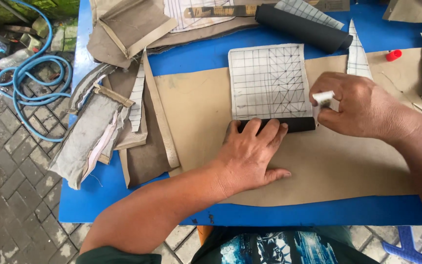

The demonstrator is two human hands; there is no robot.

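Gridded paper template (pixel 269 80) stays flat while left hand (pixel 250 154) presses fingers spread on its black edge strip (pixel 299 124) at frame centre, and right hand (pixel 360 105) pinches a small white marker (pixel 323 98) at the template's right edge.

Up at the far edge of your blue table (pixel 103 195) there's a black roll (pixel 301 28) lying slantwise, and a small red cap (pixel 393 55) sits off to your right. On your left, a heap of tan and grey offcuts (pixel 98 132) spills toward the table's edge, with folded tan pieces (pixel 130 29) stacked beyond it. Down on the brick paving (pixel 15 205), a blue hose (pixel 30 83) lies in loose coils.
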